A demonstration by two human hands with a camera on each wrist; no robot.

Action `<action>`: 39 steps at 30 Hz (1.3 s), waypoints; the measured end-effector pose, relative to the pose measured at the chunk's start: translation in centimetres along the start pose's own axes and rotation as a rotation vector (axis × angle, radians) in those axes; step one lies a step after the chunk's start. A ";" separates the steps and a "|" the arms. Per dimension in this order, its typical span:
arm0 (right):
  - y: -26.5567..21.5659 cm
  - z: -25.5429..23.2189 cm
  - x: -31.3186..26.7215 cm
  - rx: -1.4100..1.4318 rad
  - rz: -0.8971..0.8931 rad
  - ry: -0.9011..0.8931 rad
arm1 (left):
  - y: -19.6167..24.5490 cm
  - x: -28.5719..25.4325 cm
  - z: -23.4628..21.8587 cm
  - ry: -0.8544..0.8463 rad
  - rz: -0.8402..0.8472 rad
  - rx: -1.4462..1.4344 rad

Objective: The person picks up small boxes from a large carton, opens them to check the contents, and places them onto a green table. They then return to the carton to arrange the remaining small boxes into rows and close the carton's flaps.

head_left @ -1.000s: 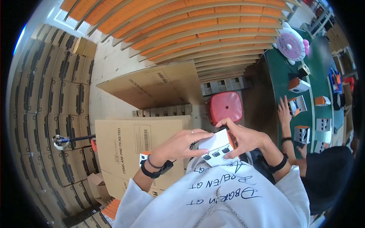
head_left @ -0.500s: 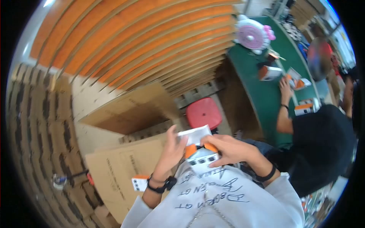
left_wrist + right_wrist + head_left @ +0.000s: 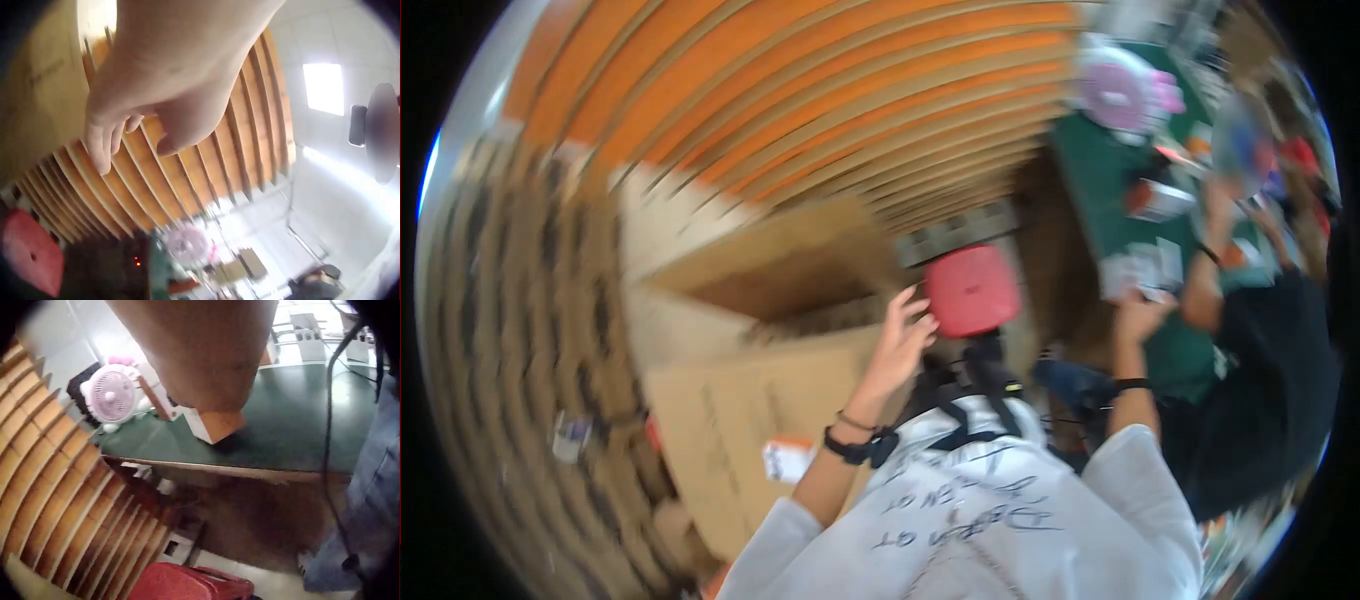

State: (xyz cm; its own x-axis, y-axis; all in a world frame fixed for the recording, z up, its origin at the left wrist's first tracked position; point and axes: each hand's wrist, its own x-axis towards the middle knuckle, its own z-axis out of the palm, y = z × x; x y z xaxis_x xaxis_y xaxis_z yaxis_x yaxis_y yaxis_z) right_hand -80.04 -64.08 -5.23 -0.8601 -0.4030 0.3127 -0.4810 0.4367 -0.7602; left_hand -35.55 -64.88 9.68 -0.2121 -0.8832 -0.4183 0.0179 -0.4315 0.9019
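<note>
My left hand (image 3: 900,345) is raised over the cardboard with its fingers loosely bent and nothing in them. In the left wrist view the same hand (image 3: 165,87) hangs with fingers relaxed. My right hand (image 3: 1141,318) reaches out to the green table (image 3: 1090,180), its fingers at the near end of a small white box (image 3: 1138,272), which it grips; motion blurs the detail. The right wrist view shows only the back of my right hand (image 3: 206,369), with its fingers hidden. Beyond it, a white and orange box (image 3: 212,427) sits on the table.
A person in black (image 3: 1250,380) works at the table, close to my right arm. A red stool (image 3: 972,290) stands ahead. Flat cardboard (image 3: 730,400) bearing a small white box (image 3: 787,460) lies left. Orange-lined panels (image 3: 800,100) rise in front; a pink fan (image 3: 1115,90) stands on the table.
Both hands held the white box at my lap, and its lid was opened. My right hand has since carried it right to the table; my left hand has let go and moved away.
</note>
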 end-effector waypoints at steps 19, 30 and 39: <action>-27.5 -0.3 -26.2 0.484 -0.397 -1.920 | -8.1 -16.9 -9.8 0.885 0.095 0.898; -30.8 -6.6 -16.9 0.522 -0.139 -2.260 | 4.6 -11.8 -6.6 0.002 0.289 0.327; -28.8 -10.5 -14.6 0.522 -0.669 -1.955 | 0.3 -4.0 -3.2 0.195 0.009 0.380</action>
State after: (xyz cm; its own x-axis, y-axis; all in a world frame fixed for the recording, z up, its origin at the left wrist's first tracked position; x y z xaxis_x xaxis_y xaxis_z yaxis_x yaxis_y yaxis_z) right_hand -55.42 -62.27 18.08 0.7832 -0.6198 -0.0491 -0.1867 -0.1592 -0.9694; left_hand -31.56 -62.04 11.28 -0.0243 -0.9205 -0.3901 -0.3507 -0.3575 0.8655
